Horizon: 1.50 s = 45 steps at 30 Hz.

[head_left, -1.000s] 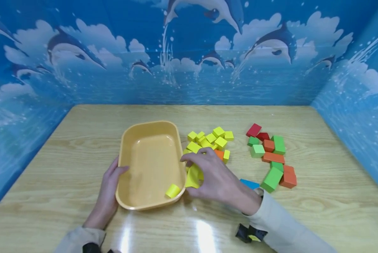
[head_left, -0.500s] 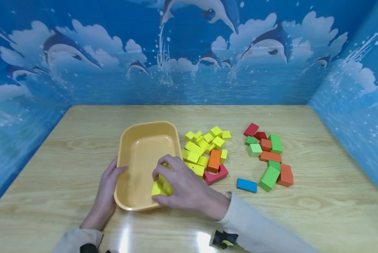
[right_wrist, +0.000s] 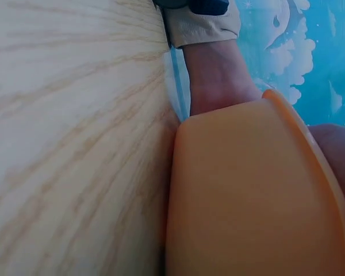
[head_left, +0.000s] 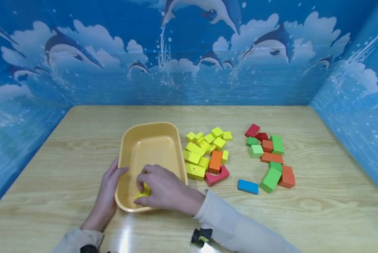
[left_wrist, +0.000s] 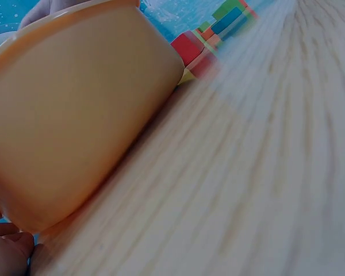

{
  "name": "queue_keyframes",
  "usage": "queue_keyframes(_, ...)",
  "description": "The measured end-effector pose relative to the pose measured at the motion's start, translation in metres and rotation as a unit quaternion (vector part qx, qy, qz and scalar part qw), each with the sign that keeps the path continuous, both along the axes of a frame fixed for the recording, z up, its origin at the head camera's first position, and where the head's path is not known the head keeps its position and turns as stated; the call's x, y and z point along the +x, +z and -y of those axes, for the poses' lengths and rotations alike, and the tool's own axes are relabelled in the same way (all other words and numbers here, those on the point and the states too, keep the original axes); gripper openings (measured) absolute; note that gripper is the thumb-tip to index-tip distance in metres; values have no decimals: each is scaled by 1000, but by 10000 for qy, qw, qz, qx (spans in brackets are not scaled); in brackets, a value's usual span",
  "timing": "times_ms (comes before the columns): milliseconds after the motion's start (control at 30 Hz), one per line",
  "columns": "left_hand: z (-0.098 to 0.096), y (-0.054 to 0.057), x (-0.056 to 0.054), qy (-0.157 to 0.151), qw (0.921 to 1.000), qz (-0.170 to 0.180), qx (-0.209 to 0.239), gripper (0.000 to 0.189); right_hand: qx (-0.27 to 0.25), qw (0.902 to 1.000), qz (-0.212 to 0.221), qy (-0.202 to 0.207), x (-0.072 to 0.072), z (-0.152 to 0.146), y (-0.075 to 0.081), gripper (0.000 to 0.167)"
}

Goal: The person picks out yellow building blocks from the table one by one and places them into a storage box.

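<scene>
A tan plastic tub (head_left: 151, 147) with rounded corners sits on the table, left of the middle. My left hand (head_left: 106, 193) grips its left side, thumb over the rim and fingers along the outer wall. Inside the tub's near part, my right hand (head_left: 163, 189) pinches a yellow block (head_left: 145, 191) between thumb and curled fingers; the hand covers much of the block and the floor around it. In the left wrist view the tub's outer wall (left_wrist: 75, 115) fills the upper left. The right wrist view shows mostly the outer wall (right_wrist: 247, 195).
A heap of yellow blocks (head_left: 195, 149) lies right of the tub, with an orange block (head_left: 215, 161) and a red arch block (head_left: 216, 176) at its edge. Farther right are a blue block (head_left: 248, 186) and red and green blocks (head_left: 271, 178). A dolphin-print backdrop (head_left: 189, 77) encloses the table.
My right hand has carried the yellow block from beside the heap leftward over the rim and down into the tub. The yellow cylinder seen inside is now hidden. My left hand stays put.
</scene>
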<state>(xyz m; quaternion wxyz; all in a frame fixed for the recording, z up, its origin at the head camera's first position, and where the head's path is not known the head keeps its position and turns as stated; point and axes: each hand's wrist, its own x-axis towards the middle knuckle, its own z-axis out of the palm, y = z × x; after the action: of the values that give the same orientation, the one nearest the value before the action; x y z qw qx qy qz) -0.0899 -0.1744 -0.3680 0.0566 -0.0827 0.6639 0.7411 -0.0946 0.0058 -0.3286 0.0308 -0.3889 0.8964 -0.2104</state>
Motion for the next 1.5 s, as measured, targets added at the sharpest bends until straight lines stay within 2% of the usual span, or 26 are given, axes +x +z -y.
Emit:
queue_keyframes(200, -1, 1, -1, 24, 10000, -36, 59, 56, 172, 9997, 129, 99, -1, -1, -2, 11)
queue_keyframes(367, -2, 0, -1, 31, 10000, -48, 32, 55, 88, 9997, -153, 158, -2, -2, -2, 14)
queue_keyframes(467, -1, 1, 0, 52, 10000, 25, -32, 56, -191, 9984, -478, 243, -4, -7, 0, 12)
queue_keyframes(567, -2, 1, -1, 39, 9999, 155, -51, 58, -732, 9948, -656, 257, -11, -21, 5, 7)
queue_keyframes(700, -1, 2, -1, 88, 9996, 267, -65, 58, -1117, 9918, -622, 15, -26, -51, 17, 6)
queue_keyframes(833, 1, 2, -1, 119, 9997, 226, -56, 57, -730, 9952, -343, -551, -39, -85, 31, 13)
queue_keyframes(933, 0, 1, -2, 64, 9998, 161, -25, 57, -355, 9938, -67, -1048, -44, -114, 38, 20)
queue_keyframes(1033, 0, 0, -2, 73, 9998, 157, -53, 57, 55, 9888, 172, -1479, -49, -140, 42, 23)
queue_keyframes(1167, 1, 0, -3, 70, 9997, 234, -66, 58, 647, 9768, 695, -1918, -56, -164, 41, 22)
queue_keyframes(1333, 0, 1, -2, 72, 9997, 248, -54, 57, 1208, 9604, 1411, -2078, -63, -171, 29, 23)
queue_keyframes(1400, 0, 2, -2, 82, 9996, 254, -68, 57, 1318, 9578, 1513, -2058, -65, -170, 24, 24)
queue_keyframes(1500, 0, 3, -2, 67, 9995, 279, -95, 58, 1338, 9590, 1438, -2042, -66, -169, 21, 24)
